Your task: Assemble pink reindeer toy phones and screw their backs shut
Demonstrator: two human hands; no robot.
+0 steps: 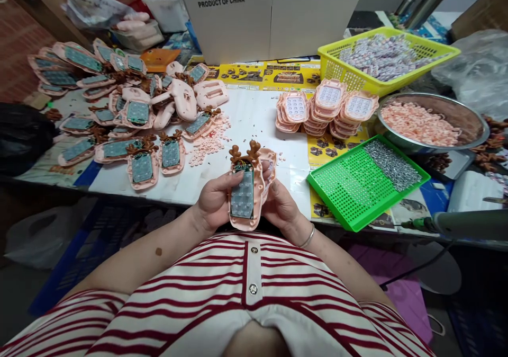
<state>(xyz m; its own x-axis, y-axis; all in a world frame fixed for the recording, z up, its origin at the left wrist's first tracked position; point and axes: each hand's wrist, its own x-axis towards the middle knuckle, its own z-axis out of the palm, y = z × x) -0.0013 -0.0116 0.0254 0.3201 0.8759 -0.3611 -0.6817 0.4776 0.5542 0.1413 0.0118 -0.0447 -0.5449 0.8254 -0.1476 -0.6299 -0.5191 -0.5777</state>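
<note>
In front of my body, my left hand (214,201) is closed around a pink toy phone half (242,198). This half is upright, with brown antlers on top and a greenish circuit board with a grey keypad sheet facing me; my thumb presses near the board's upper edge. Close behind it on the right, my right hand (281,206) grips a second pink shell piece (269,161), partly hidden by the first. Several similar phone halves with boards (143,166) lie in a heap on the left. Keypad-side pink shells (297,107) stand stacked to the right.
Small pink parts (208,142) lie loose on the white sheet. At right are a green tray (341,187) with screws, a steel bowl (474,140) of pink pieces, a yellow basket (331,63) and an electric screwdriver (468,224). A big carton (270,23) stands behind.
</note>
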